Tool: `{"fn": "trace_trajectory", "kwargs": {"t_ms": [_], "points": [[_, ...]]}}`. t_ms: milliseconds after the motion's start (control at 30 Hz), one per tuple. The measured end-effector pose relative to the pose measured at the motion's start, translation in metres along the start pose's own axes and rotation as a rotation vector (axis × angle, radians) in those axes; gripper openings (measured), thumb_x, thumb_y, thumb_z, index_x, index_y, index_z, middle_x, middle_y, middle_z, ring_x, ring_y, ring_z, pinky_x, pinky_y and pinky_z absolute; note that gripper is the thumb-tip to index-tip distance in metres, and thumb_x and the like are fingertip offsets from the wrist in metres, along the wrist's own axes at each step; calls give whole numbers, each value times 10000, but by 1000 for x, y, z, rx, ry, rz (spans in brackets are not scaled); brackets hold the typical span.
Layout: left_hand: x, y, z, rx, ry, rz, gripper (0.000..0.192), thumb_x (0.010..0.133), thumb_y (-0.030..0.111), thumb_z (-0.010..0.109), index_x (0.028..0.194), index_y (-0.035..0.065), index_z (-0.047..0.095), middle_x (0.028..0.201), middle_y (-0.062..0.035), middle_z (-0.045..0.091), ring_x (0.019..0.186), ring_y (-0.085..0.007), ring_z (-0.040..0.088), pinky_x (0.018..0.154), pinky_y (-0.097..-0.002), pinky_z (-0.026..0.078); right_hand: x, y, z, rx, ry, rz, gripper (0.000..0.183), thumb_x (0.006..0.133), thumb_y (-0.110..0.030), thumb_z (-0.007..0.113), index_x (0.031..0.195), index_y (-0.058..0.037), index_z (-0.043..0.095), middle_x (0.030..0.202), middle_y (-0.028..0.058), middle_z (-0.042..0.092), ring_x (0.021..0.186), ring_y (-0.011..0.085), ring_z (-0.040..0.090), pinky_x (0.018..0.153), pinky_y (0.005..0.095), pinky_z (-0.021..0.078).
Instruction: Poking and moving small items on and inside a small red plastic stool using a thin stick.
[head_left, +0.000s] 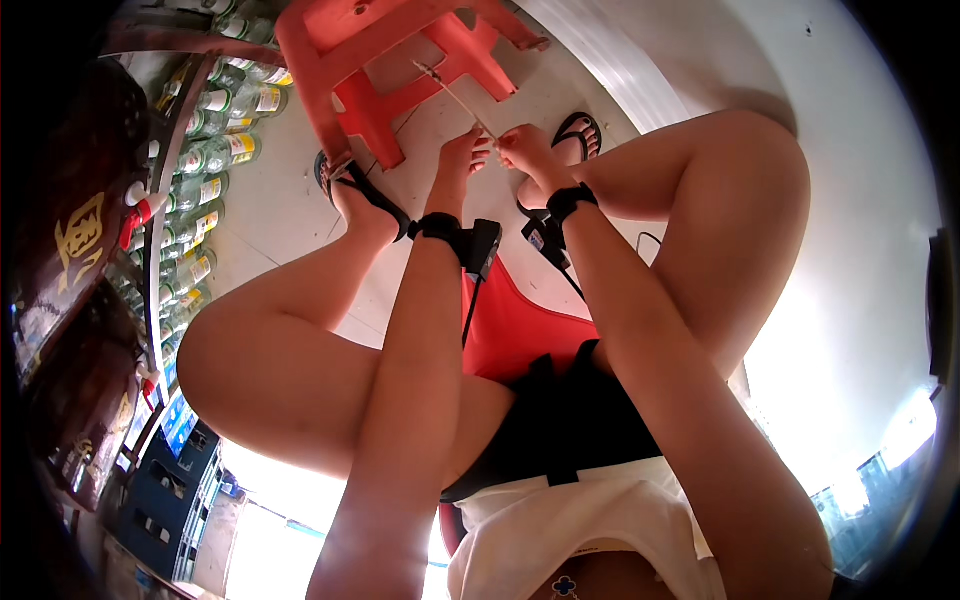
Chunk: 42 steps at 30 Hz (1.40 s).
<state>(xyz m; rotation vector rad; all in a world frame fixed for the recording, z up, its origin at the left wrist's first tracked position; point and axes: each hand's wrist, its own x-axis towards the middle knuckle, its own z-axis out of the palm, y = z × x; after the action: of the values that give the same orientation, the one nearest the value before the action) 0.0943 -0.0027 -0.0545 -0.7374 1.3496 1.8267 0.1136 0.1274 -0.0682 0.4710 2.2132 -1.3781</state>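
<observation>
A thin, light-coloured stick (459, 100) slants up and left from my hands, and something small and brownish sits around its far end (427, 70). My right hand (527, 148) holds its lower end between curled fingers. On the left, my left hand (461, 156) pinches the stick a little higher, with thumb and forefinger close to the right hand and the other fingers loosely bent. What the brownish part is made of is too small to tell. Both wrists carry black straps with small devices, the left one (482, 251) with a cable.
A red plastic stool (352, 56) stands ahead, beyond my sandalled feet. Another red plastic seat (517, 322) is beneath me. Along the left, a metal-framed shelf (159, 195) holds several glass bottles (244, 150); dark jars and a blue crate (161, 495) stand nearby. A white surface (847, 225) rises at right.
</observation>
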Motion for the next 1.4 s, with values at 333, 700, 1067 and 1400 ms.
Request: {"fn": "trace_trajectory", "kwargs": {"t_ms": [333,700,1067,1400], "points": [[17,-41,9,309,80,-48,236,711,250,554,555,74,534,484,24,450,428,-65,382,397,-194,290,-30,-6,10,117,119,201,147,661,-64,580,635,56,499,537,124,539,455,173,557,437,247,475],[15,-48,18,1275,153,236,490,729,495,373,629,60,576,601,-95,565,641,-236,554,574,-307,427,-35,4,18,-269,206,80,249,687,-185,498,521,-1,525,450,127,514,439,207,552,412,288,431],[-3,-24,12,1404,-258,346,389,725,439,369,723,118,589,693,-34,584,720,-205,558,600,-304,436,-70,-50,9,116,47,282,190,712,-95,461,539,-15,462,491,78,473,376,167,451,338,277,348],[19,-59,15,889,40,287,366,648,386,516,636,24,568,635,-121,571,651,-245,558,576,-295,432,-61,-17,6,-970,-118,-482,151,709,-103,480,632,16,532,540,112,543,463,182,543,379,277,428]]}}
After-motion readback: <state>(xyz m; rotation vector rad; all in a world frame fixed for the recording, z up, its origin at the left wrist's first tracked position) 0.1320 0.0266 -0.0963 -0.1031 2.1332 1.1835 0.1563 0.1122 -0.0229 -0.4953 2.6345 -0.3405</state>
